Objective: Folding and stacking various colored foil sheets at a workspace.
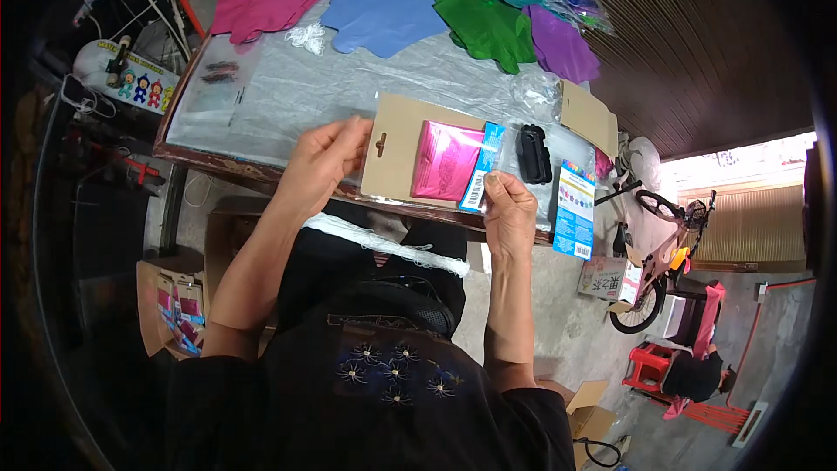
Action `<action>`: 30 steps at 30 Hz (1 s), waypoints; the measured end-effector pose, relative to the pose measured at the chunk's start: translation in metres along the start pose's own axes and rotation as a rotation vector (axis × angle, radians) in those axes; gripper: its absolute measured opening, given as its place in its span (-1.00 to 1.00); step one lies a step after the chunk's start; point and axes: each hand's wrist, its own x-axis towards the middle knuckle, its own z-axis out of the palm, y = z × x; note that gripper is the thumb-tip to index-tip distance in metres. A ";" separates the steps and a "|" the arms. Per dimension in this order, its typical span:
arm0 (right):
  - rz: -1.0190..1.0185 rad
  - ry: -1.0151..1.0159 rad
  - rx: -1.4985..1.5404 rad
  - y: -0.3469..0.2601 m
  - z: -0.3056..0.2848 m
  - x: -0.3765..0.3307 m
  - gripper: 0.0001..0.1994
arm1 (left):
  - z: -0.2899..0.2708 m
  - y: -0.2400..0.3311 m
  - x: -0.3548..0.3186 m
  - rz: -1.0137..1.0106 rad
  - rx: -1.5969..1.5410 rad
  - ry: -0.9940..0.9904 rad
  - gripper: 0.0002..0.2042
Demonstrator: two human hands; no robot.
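Observation:
Over the table's front edge I hold a flat package (394, 166): a brown cardboard hang card with a folded pink foil balloon (446, 161) and a blue printed label strip (484, 166), seemingly in a clear sleeve. My left hand (324, 161) is closed at the package's left end, beside the hang hole; its fingertips are partly hidden. With thumb and fingers, my right hand (512, 214) pinches the lower right corner at the label. A black stapler-like tool (534, 154) lies just beyond that hand. Closer to the edge is a blue and white printed card (574, 209).
Flat foil balloons in pink (272, 0), light blue (384, 10), green (488, 26) and purple (562, 45) cover the table's far side. White string (384, 240) lies across my lap. An open box (157, 310) of packages stands at left. A bicycle (649, 253) and another person (693, 375) are at right.

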 end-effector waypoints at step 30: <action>0.036 -0.015 0.121 -0.005 0.025 0.002 -0.84 | 0.062 -0.037 -0.004 0.153 -0.389 0.088 -0.71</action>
